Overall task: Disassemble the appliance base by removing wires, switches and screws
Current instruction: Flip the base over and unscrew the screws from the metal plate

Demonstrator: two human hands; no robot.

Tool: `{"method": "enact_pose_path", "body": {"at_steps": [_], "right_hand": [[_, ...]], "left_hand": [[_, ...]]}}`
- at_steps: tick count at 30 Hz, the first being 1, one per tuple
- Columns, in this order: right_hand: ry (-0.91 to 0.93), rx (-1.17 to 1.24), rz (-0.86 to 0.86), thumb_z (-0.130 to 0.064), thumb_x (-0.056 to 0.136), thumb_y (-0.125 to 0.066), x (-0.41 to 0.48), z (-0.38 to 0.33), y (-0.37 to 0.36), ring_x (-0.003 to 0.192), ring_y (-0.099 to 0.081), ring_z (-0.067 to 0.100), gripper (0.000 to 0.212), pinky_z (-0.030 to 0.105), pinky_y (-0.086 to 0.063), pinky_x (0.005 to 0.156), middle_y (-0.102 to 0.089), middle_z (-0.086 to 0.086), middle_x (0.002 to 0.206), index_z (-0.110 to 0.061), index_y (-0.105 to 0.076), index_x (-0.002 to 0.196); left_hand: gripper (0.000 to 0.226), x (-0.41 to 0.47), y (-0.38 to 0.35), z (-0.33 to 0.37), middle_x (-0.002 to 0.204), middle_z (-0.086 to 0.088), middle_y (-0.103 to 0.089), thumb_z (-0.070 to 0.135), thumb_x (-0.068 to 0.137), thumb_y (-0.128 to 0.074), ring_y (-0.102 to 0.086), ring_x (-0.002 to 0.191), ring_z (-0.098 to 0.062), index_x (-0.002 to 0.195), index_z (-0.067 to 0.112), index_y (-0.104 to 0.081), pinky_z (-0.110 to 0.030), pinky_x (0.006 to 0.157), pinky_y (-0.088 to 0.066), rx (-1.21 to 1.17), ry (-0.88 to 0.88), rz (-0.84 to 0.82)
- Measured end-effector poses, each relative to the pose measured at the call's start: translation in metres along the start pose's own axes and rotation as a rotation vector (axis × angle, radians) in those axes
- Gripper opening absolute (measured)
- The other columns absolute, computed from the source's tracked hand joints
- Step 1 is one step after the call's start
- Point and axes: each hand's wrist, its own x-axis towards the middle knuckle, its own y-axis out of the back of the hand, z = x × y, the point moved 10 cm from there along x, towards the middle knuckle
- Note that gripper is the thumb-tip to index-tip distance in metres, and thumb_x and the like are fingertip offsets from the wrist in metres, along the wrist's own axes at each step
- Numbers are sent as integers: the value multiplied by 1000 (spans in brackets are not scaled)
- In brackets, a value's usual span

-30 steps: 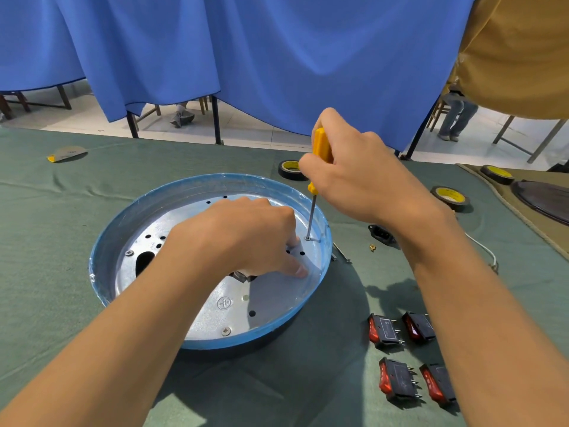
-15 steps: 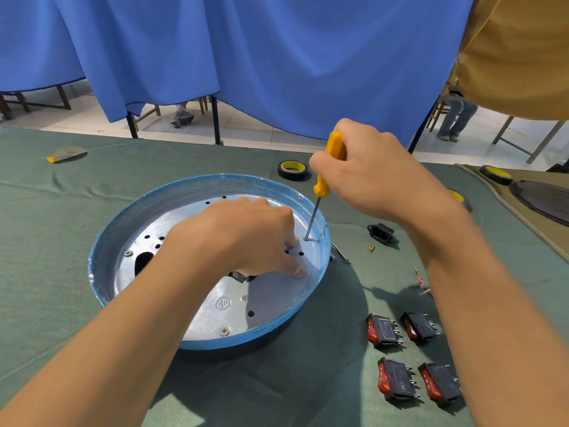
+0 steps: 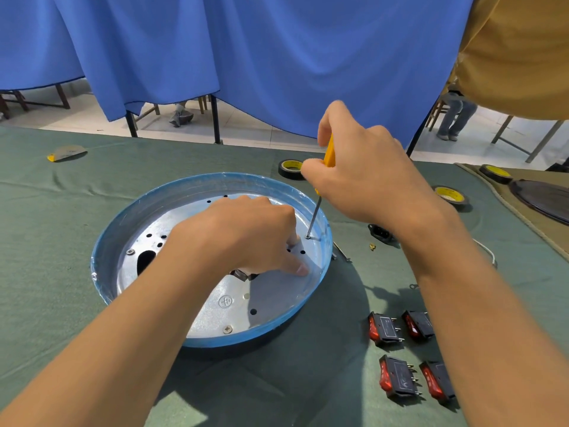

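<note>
Screw: the small silver screw [image 3: 308,237] sits in the floor of the round, shallow metal appliance base with a blue-filmed rim [image 3: 103,274], at the base's far-right edge just inside the rim.
Tool axis: the thin-shafted, yellow-handled screwdriver [image 3: 330,151] has its tip on that screw. Its long axis rises from the screw and leans a little right, out over the base's rim.
Right hand: the right hand [image 3: 363,180] is wrapped tight round the handle, above the base's far-right rim; any turn has to run down this axis.
Left hand: the left hand [image 3: 246,238] is inside the base with fingers curled and thumb pressed to the floor just near-side of the screw. Whether it grips anything underneath, I cannot tell.
Change: the tip has kept to the same screw; the handle swung right, then partly back upright. The left hand has not shifted.
Outside the base: four black rocker switches with red buttons [image 3: 385,329] lie off its near-right side.
</note>
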Motion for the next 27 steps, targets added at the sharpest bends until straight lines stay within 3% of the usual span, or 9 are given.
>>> {"method": "enact_pose_path", "body": {"at_steps": [4, 9, 11, 15, 20, 25, 27], "right_hand": [[-49, -91, 93, -50, 97, -44, 2, 10, 6, 78, -52, 37, 37, 38, -39, 65, -59, 10, 77, -15, -50, 86], [-23, 39, -51, -25, 91, -50, 5, 10, -3, 79, -53, 31, 11, 39, -43, 63, -57, 6, 80, -17, -49, 98], [-35, 52, -102, -28, 89, -51, 4, 10, -5, 79, -53, 28, 9, 36, -39, 59, -56, 3, 78, -21, -49, 94], [-127, -114, 16, -55, 93, -47, 2, 22, 7, 82, -50, 32, 40, 36, -34, 63, -56, 4, 74, -19, -51, 75], [-103, 44, -88, -26, 88, -54, 5, 22, -1, 82, -51, 24, 7, 33, -33, 57, -56, -2, 75, -20, -56, 90], [-170, -30, -16, -49, 93, -48, 4, 29, 3, 83, -52, 32, 34, 37, -37, 63, -55, 5, 74, -17, -52, 81], [-159, 33, -25, -37, 91, -54, 5, 28, 1, 84, -53, 28, 21, 34, -36, 60, -55, 3, 74, -16, -55, 88]], "left_hand": [[54, 1, 0, 2, 104, 3, -60, 73, 80, -53, -51, 84, -19, 121, 39, -62, -33, 75, -48, -7, -8, -3], [53, 1, -1, 2, 108, 3, -62, 72, 81, -54, -54, 86, -19, 122, 40, -62, -33, 74, -49, -19, -17, -2], [53, 1, -2, 1, 108, 3, -63, 72, 80, -54, -54, 86, -19, 122, 40, -63, -32, 73, -48, -19, -18, 3], [54, 1, -4, 0, 111, 3, -62, 74, 79, -53, -56, 91, -20, 120, 40, -63, -34, 77, -50, -23, -13, 0], [55, 1, -3, 0, 114, 4, -63, 74, 79, -53, -55, 91, -19, 123, 43, -61, -31, 73, -47, -30, -15, -4], [56, 1, -3, 1, 115, 5, -62, 74, 79, -52, -55, 93, -19, 125, 42, -60, -30, 70, -44, -24, -24, -3], [57, 1, -3, 1, 118, 6, -62, 74, 79, -52, -55, 96, -19, 126, 43, -60, -30, 71, -44, -22, -27, -4]]}}
